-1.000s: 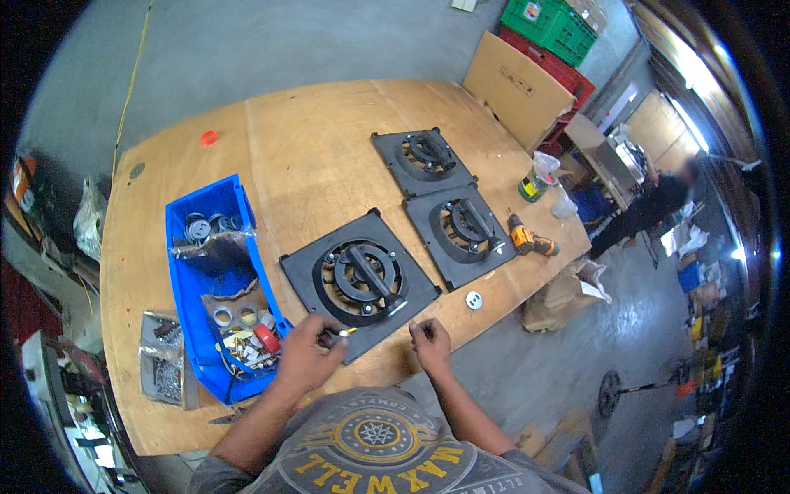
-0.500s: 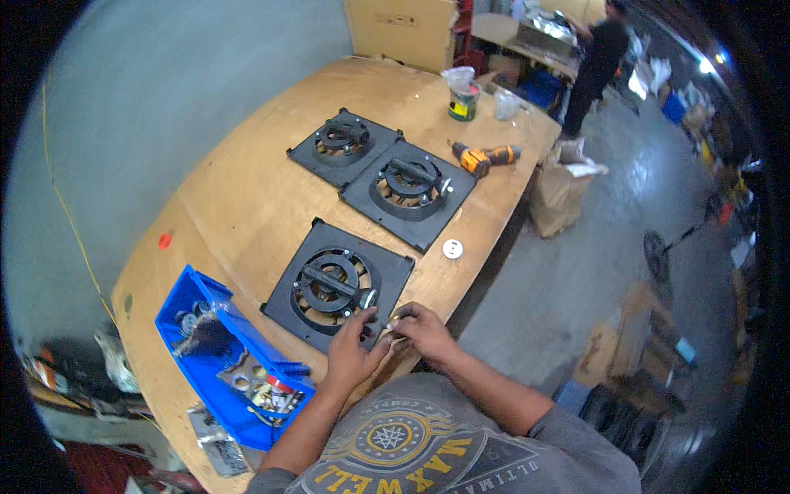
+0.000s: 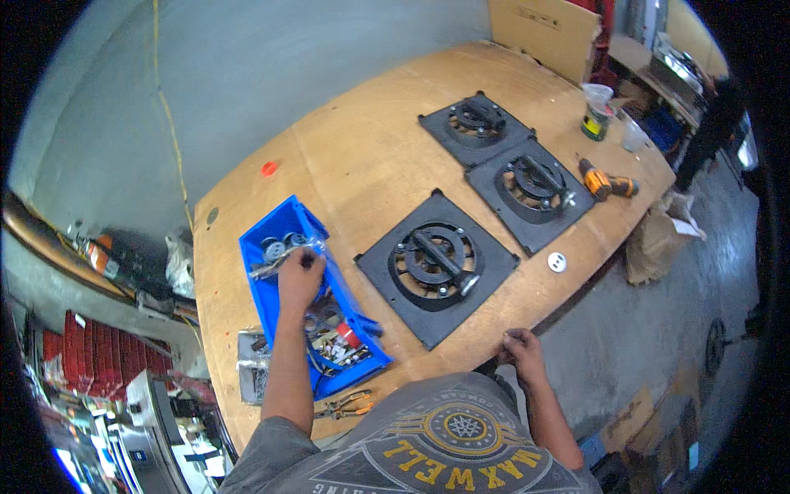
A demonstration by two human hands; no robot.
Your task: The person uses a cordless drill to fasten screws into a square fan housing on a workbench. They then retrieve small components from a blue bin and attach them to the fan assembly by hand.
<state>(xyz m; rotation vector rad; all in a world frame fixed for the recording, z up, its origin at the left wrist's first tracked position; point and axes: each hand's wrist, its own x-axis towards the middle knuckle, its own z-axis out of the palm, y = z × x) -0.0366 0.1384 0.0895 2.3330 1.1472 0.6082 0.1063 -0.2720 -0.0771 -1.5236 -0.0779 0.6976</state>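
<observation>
My left hand [image 3: 300, 280] reaches into the blue plastic bin [image 3: 267, 305], by a clear plastic bag and grey round parts [image 3: 284, 243]; its fingertips are hidden. My right hand [image 3: 522, 354] hangs at the table's front edge, fingers curled together; whether something small is in them does not show. Between the hands lies a black square plate [image 3: 391, 284] with a round slotted ring and a tube-like bar across it, ending in a silver tip. Small metal fittings and a red piece [image 3: 348, 334] fill the bin's near compartment.
Two similar black plates [image 3: 477, 156] [image 3: 502, 214] lie farther back. Beside them are an orange-black cordless drill [image 3: 607, 181], a white disc [image 3: 557, 262] and a green tub [image 3: 596, 123]. Orange-handled pliers [image 3: 350, 403] sit near my body. A paper sack [image 3: 654, 247] stands beyond the table's right edge.
My hands have parted: the left moved from the near plate's front corner into the blue bin, and the right drew back to the table edge. The view has swung left.
</observation>
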